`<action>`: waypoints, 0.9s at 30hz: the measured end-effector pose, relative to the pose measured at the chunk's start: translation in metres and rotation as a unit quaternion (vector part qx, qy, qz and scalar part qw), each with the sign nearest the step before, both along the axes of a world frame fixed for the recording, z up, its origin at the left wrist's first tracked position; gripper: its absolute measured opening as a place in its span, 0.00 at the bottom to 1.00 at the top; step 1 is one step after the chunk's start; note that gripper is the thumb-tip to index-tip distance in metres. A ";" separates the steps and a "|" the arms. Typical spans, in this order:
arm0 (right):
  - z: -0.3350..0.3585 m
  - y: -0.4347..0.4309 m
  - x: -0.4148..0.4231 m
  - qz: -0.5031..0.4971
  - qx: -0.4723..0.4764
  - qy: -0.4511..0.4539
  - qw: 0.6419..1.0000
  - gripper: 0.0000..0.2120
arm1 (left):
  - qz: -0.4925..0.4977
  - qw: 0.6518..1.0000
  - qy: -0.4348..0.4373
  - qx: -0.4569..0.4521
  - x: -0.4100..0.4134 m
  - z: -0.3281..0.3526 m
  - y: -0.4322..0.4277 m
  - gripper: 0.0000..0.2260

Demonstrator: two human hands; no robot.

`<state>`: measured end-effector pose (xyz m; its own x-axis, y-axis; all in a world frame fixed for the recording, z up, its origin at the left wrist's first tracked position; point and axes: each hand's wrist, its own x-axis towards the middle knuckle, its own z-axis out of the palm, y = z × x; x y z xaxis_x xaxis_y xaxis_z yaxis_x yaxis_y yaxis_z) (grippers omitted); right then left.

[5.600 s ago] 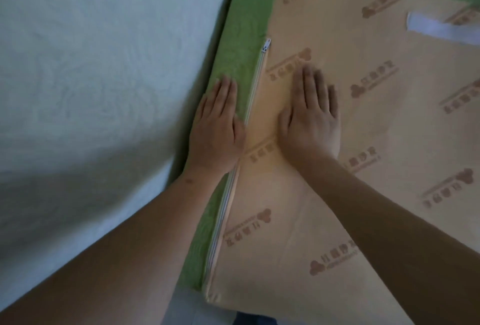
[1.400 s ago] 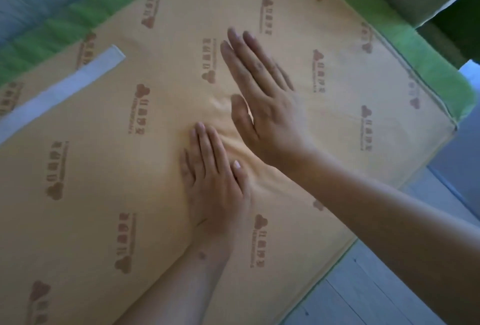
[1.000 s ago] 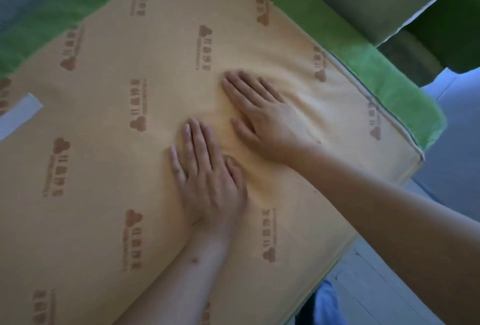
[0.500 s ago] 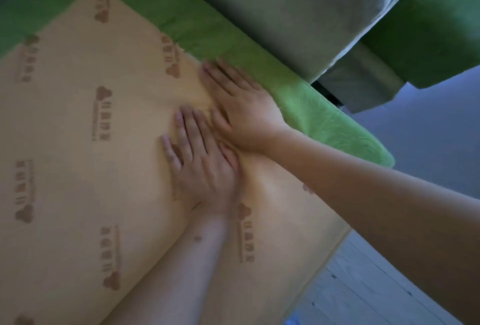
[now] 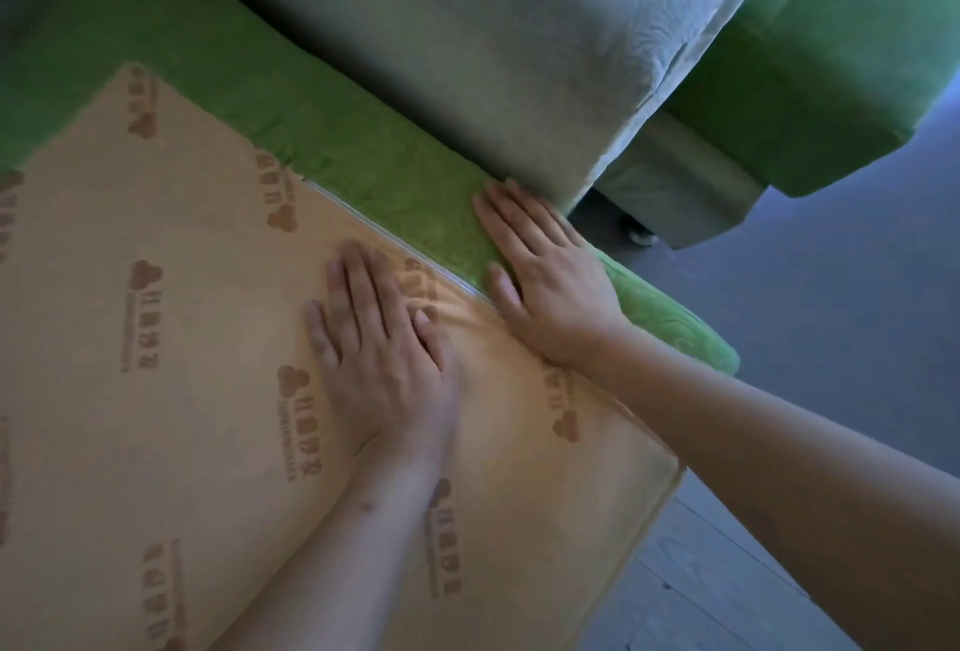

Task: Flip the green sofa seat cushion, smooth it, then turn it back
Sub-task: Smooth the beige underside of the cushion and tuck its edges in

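Observation:
The green sofa seat cushion (image 5: 171, 317) lies underside up, showing tan fabric printed with brown logos. Its green textured side band (image 5: 395, 182) runs along the far right edge, with a pale zipper line between band and tan fabric. My left hand (image 5: 384, 359) lies flat, palm down, on the tan fabric near that edge. My right hand (image 5: 545, 276) lies flat with straight fingers across the green band, its heel on the seam. Small wrinkles show in the fabric between the two hands.
A grey-green textured cushion (image 5: 493, 37) lies just beyond the band, touching my right fingertips. A green sofa arm (image 5: 831, 63) stands at the top right above the sofa's base with a small caster (image 5: 641, 236). Grey floor (image 5: 831, 349) lies to the right.
Both hands have slid to the right across the tan underside. My right hand went from the tan fabric onto the green side band, and my left hand followed toward the zipper edge.

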<state>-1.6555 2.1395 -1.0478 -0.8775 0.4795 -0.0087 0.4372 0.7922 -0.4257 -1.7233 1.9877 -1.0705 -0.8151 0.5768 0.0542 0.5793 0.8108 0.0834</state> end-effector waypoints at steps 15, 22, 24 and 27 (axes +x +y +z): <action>0.004 -0.094 0.024 -0.029 0.058 0.065 0.996 0.28 | -0.036 0.999 0.009 0.028 0.031 -0.001 -0.077 0.28; 0.009 -0.143 0.019 0.012 0.079 0.070 0.994 0.29 | -0.045 0.999 -0.004 0.028 0.059 0.001 -0.173 0.29; 0.009 -0.146 0.011 0.002 0.063 0.047 0.997 0.28 | -0.053 0.998 0.010 0.019 0.062 0.000 -0.205 0.28; 0.027 -0.172 -0.005 -0.071 0.081 0.169 0.980 0.27 | -0.048 0.998 0.019 0.018 0.065 -0.002 -0.233 0.29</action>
<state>-1.6601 1.9677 -1.0204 -0.7419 0.5678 0.3566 0.4039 0.8030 -0.4383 -1.6583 1.7547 -1.0727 -0.7528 0.6495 0.1066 0.6578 0.7481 0.0875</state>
